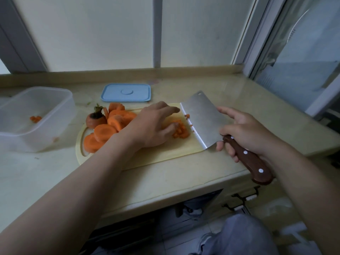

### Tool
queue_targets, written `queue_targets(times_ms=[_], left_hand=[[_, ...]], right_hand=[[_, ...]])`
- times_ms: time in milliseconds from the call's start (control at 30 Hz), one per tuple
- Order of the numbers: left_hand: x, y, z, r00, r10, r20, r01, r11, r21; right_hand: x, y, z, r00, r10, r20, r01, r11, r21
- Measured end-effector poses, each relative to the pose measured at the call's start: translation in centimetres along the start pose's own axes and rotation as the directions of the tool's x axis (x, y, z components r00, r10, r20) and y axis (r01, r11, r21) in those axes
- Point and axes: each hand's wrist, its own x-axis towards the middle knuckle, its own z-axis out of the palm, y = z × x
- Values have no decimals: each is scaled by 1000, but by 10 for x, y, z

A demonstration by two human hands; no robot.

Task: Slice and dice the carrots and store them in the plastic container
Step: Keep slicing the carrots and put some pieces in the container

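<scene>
On the pale cutting board [161, 155] lies a pile of round carrot slices [110, 126] beside a carrot top [95, 118] with a stub of stem. My left hand [152, 124] lies flat over a small heap of diced carrot [181, 132], fingers touching it. My right hand [246, 131] grips the brown handle of a cleaver [204, 118], its blade edge down on the board just right of the dice, with a few bits stuck to it. A clear plastic container [35, 116] at the left holds a few diced pieces [35, 118].
A blue lid [127, 92] lies on the counter behind the board. The counter's front edge runs below the board, with drawer handles [242, 199] under it. A window frame stands at the right, and a wall ledge runs along the back.
</scene>
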Motion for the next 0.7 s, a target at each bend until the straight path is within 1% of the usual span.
queue_targets(times_ms=[67,133,167,267,400,467,567,633,700], left_hand=[[4,5,4,999,42,34,-45,994,102],[7,9,8,996,15,82,-31,980,198],[8,10,9,995,-4,101,-18,976,217],[5,7,9,994,3,109,-24,982,190],[3,-1,4,996,27,81,-34,996,83],[3,-1,3,995,85,56,-88,995,41],[3,3,4,978,204,33,-205,979,9],[2,5,5,969,244,42,-245,969,22],[2,4,6,966,250,58,-253,967,41]], right_hand=[[0,-4,3,1000,-10,16,10,1000,10],[0,-7,6,999,-24,38,23,1000,12],[0,-8,7,999,-29,46,28,1000,9],[1,-8,8,998,-29,56,28,1000,2],[4,-4,7,999,-21,44,20,1000,14],[6,-4,7,999,-21,39,20,1000,13],[6,-4,8,999,-17,37,16,1000,22],[6,-5,8,999,-16,32,15,999,32],[6,-7,7,1000,-16,26,15,999,40]])
